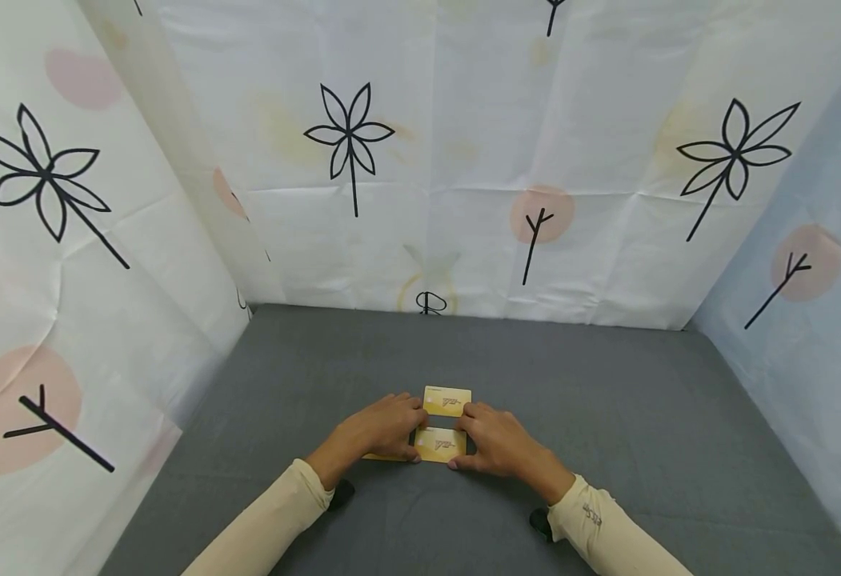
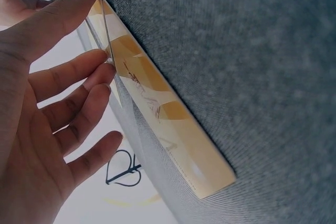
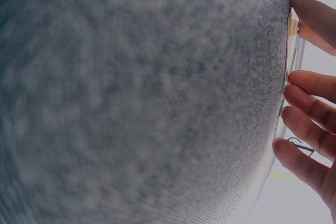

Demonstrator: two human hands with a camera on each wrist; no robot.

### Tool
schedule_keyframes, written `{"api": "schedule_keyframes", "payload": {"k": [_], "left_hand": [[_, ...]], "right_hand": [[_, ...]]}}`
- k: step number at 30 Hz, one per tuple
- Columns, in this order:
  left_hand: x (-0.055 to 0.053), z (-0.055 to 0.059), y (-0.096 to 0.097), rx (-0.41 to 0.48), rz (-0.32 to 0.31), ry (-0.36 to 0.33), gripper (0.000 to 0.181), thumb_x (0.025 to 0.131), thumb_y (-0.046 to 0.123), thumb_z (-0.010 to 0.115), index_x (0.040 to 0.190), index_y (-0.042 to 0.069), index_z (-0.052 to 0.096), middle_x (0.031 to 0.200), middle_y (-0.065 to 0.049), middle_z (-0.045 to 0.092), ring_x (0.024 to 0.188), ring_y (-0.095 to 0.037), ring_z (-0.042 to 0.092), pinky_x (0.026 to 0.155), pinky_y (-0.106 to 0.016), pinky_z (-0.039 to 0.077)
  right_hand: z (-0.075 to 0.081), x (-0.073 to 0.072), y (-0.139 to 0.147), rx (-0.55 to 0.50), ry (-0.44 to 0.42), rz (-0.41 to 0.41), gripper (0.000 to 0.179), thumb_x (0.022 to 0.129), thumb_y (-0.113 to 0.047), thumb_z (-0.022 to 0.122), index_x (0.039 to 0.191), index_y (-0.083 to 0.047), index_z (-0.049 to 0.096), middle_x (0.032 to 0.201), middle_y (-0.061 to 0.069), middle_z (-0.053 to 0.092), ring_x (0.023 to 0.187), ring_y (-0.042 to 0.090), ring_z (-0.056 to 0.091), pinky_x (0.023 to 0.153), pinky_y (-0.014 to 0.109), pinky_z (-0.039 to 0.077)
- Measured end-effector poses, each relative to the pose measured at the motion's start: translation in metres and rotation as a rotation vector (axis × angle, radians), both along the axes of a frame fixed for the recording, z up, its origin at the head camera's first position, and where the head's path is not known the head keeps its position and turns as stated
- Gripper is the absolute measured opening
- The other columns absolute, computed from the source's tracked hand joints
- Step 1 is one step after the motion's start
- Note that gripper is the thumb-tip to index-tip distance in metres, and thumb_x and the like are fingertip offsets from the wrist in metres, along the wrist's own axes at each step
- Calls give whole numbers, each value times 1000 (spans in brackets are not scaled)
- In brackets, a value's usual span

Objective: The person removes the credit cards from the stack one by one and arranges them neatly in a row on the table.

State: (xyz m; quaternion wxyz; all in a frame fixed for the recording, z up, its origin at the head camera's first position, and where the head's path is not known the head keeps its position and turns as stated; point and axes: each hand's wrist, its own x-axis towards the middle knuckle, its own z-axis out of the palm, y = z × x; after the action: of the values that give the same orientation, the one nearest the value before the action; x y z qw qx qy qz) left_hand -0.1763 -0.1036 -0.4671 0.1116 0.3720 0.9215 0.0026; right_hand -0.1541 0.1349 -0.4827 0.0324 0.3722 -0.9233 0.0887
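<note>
At the bottom of the head view, two cream sleeves (image 1: 262, 520) reach in from the lower left and lower right, the right one bearing small dark lettering. A black piece (image 1: 342, 494) sits under the left wrist, and another under the right.

Just below the centre of the frame, the left hand (image 1: 387, 424) and the right hand (image 1: 499, 442) face each other across the near card (image 1: 440, 445), a yellow card with dark script. Each hand holds one side edge of it between thumb and fingers, the gap narrow; the outer fingers of the left hand are loosely bent and spread in the left wrist view. There the card shows as a thin tilted edge, and the left card (image 2: 178, 135) lies flat on grey cloth (image 1: 607, 416), mostly hidden by the left hand in the head view.

The far card (image 1: 447, 401), also yellow, lies just above the near card in the frame, apart from it. Fingertips come up to its lower corners; whether they touch it, I cannot tell.

Across the upper frame hangs a pale backdrop (image 1: 463, 160) printed with black leaf outlines, twigs and pinkish spots.
</note>
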Motion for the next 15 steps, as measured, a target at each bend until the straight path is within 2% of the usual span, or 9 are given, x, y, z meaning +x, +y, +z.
{"api": "schedule_keyframes", "payload": {"k": [7, 15], "left_hand": [[0, 1, 0, -1, -16, 16, 43, 84, 53, 77, 113, 23, 68, 102, 7, 58, 91, -10, 52, 86, -33, 46], [-1, 2, 0, 39, -36, 27, 46, 88, 52, 74, 119, 20, 65, 104, 5, 59, 96, -11, 55, 88, -35, 47]], "right_hand": [[0, 0, 1, -8, 8, 3, 48, 80, -58, 78, 104, -16, 72, 90, -7, 52, 75, 6, 42, 56, 20, 35], [0, 0, 2, -29, -3, 6, 44, 85, -57, 74, 100, -17, 71, 88, -7, 52, 72, 5, 41, 56, 21, 35]]}}
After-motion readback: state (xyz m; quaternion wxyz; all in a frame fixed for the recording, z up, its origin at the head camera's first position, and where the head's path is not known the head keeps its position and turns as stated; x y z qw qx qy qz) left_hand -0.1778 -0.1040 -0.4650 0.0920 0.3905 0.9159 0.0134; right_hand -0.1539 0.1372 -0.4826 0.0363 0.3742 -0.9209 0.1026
